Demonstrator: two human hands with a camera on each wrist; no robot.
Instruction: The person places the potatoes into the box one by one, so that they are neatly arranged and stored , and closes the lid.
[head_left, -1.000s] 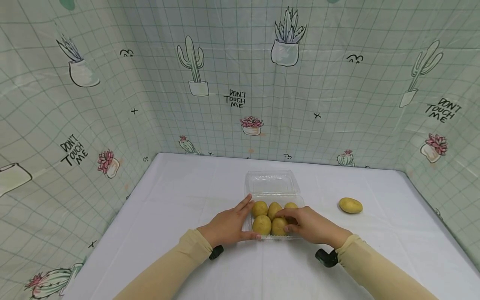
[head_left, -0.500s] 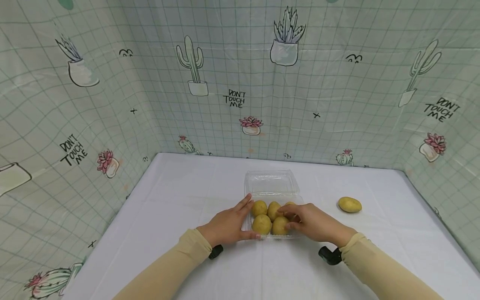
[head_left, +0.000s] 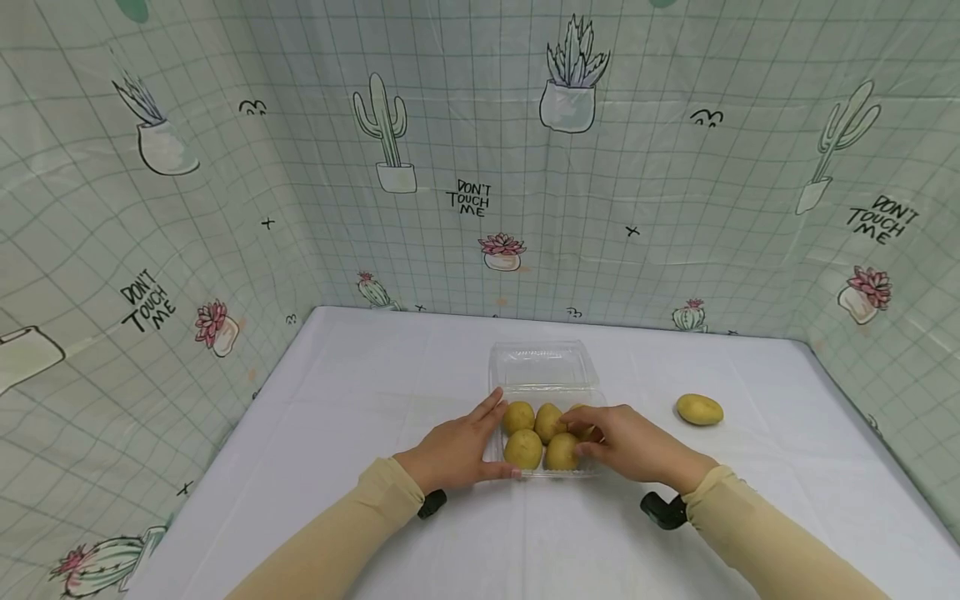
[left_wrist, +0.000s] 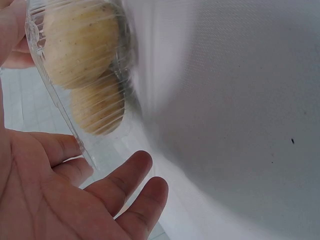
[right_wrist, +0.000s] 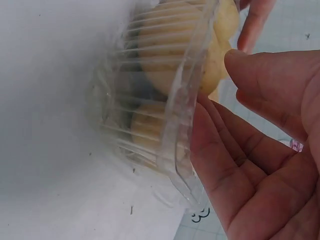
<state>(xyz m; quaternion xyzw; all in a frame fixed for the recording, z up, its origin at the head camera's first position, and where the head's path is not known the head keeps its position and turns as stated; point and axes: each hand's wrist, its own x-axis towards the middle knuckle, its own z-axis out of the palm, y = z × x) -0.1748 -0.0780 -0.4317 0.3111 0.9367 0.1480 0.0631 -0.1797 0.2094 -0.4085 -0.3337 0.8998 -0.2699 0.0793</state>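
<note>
"What did we see in the head view?"

"The left hand (head_left: 456, 454) lay spread along the plastic box (head_left: 538, 474); the right hand (head_left: 630, 442) bent loosely over the potatoes (head_left: 523, 450) inside, between both hands. A lone potato (head_left: 700, 409) lay to the right of that hand."

"And from the left wrist?"

"Those fingers were stretched out; we judged the box light and bendy, steadied best by its edge."

"The right wrist?"

"Thumb and fingers stood apart, gripping nothing visible. The potatoes seemed firm, smooth, best held round the middle."
</note>
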